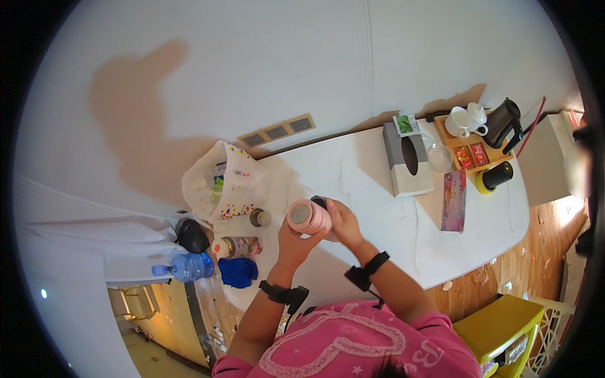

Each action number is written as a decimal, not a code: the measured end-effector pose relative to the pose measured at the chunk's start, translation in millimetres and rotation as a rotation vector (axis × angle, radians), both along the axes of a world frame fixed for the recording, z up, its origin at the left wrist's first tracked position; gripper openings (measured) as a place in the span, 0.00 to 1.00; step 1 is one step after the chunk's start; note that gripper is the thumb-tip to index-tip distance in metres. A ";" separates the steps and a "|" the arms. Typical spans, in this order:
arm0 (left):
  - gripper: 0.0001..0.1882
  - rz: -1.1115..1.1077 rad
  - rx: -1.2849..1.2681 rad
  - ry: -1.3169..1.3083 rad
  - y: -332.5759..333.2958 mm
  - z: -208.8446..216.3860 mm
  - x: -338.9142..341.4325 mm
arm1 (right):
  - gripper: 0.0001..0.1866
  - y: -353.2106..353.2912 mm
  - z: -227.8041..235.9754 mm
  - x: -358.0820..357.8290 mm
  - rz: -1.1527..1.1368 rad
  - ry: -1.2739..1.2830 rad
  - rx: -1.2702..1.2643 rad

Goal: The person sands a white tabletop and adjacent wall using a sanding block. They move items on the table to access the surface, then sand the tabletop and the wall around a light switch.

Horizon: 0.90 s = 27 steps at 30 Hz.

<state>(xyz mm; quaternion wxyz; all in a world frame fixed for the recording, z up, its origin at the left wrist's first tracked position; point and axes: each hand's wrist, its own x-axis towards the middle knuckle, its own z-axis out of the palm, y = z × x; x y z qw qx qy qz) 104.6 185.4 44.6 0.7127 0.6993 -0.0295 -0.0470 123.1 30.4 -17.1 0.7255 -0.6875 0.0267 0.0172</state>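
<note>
A pink, bottle-like cylinder with a round grey end is held above the white table, tilted so that this end faces up. My left hand is closed around its side from below. At its other side my right hand is closed on it too, the fingers by a small black part. The far end of the cylinder is hidden by my hands. Left of them are a small round container, a patterned bottle with a white cap and a folded blue cloth.
A white plastic bag stands at the table's left end, near a large blue water bottle. To the right are a grey tissue box, a wooden tray with white cups, a black kettle and a black cup.
</note>
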 end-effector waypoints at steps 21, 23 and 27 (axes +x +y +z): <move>0.32 0.166 -0.353 0.058 32.7 18.2 -33.6 | 0.32 -22.0 37.7 -45.1 0.273 0.640 1.055; 0.34 0.195 -0.261 -0.059 25.4 8.6 -35.1 | 0.31 -6.6 27.3 -45.7 0.166 0.670 1.110; 0.36 0.138 -0.097 -0.043 35.0 -1.0 -36.5 | 0.30 5.2 7.0 -44.4 0.127 0.750 1.033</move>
